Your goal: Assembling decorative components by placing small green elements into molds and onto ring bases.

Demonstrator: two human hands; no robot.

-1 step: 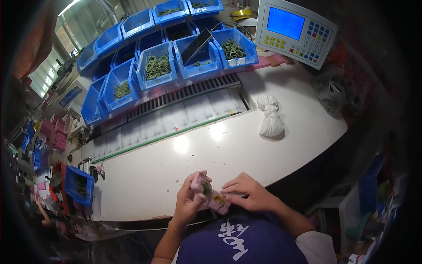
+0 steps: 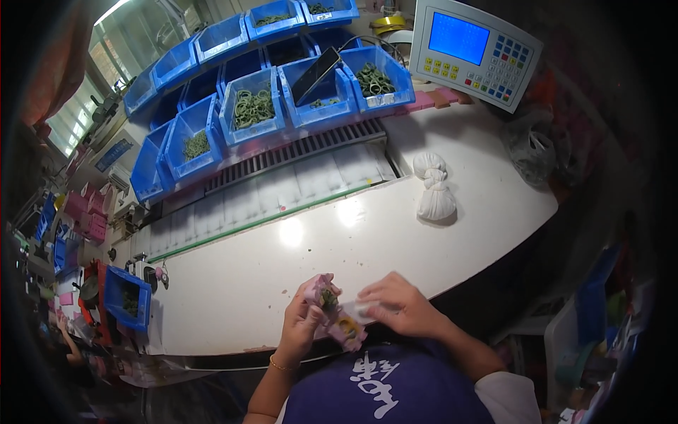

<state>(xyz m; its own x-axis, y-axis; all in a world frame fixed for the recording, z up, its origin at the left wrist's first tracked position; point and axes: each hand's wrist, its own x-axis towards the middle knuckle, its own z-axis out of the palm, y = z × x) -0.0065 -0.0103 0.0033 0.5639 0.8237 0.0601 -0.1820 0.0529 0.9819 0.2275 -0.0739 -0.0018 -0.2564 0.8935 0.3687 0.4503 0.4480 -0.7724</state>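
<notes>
Near the table's front edge my left hand (image 2: pixel 301 321) is closed around a pink rubber mold (image 2: pixel 347 333), which is spread into two parts. Dark green material (image 2: pixel 328 299) lies in the upper part, and a yellowish ring-shaped hollow shows in the lower one. Just right of the mold, my right hand (image 2: pixel 401 305) has its fingers bent together. A pale, blurred item (image 2: pixel 359 309) shows at those fingertips, too smeared to name. A white tied cloth pouch (image 2: pixel 436 191) rests on the table beyond my right hand.
Blue bins (image 2: pixel 252 106), several with green rings, stand in rows at the back. A phone (image 2: pixel 316 75) leans on one. A control panel (image 2: pixel 470 49) stands back right. Another blue bin (image 2: pixel 127 297) sits at left, near a co-worker's arm (image 2: pixel 68 339).
My right hand's fingers have drawn together and a pale item now shows at them. The mold in my left hand has tilted slightly, showing more of its inside.
</notes>
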